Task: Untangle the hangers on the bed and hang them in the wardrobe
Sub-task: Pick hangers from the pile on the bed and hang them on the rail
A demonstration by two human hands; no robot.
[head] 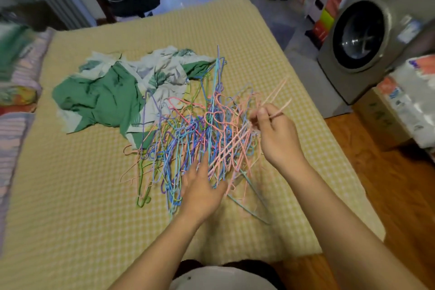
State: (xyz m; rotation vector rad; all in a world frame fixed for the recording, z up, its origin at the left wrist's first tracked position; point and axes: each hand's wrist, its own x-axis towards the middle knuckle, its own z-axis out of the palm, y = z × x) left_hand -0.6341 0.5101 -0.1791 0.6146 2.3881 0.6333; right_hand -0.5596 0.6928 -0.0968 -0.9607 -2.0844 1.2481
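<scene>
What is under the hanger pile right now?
The hanger pile lies mostly on the yellow bed cover; its far left edge overlaps the green cloth. The left hand covers its near edge. Anything beneath the dense middle is hidden.

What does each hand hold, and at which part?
Right hand pinches a pink hanger, seemingly at one end. Left hand rests open on the tangle.
</scene>
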